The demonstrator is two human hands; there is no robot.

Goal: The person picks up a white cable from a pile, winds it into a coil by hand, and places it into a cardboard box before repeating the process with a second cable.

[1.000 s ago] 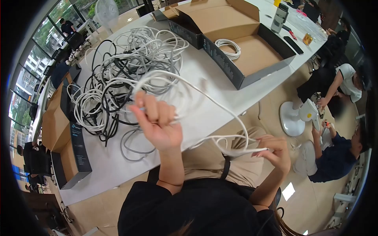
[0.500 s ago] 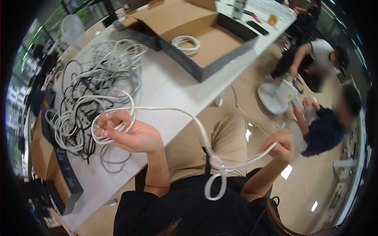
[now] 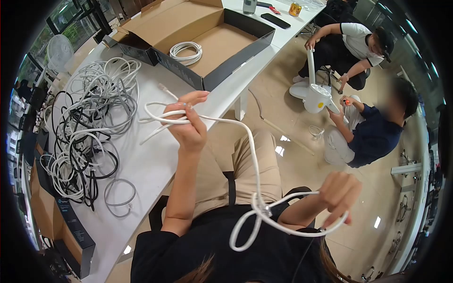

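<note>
A white network cable (image 3: 253, 155) runs between my two hands. My left hand (image 3: 188, 125) is closed around several of its loops, above the table's edge, and a clear plug end (image 3: 163, 88) sticks up past the fingers. Over my lap the cable crosses itself in a loose knot (image 3: 261, 207), with a loop hanging below. My right hand (image 3: 339, 194) is closed on the cable at the right, where it bends round into a wide curve. To the left of my left hand, a tangled heap of white, grey and black cables (image 3: 89, 127) lies on the table.
An open cardboard box (image 3: 240, 59) holds one coiled white cable (image 3: 186, 53). Another open box (image 3: 71, 231) stands at the near left. A phone (image 3: 275, 20), a can (image 3: 295, 9) and a bottle (image 3: 249, 5) are at the back. Two people handle a white appliance (image 3: 315, 97) on the right.
My left hand has moved right, away from the cable heap, with the loops in its grip. My right hand has moved slightly down, and the curve of cable by it is wider. The view has shifted.
</note>
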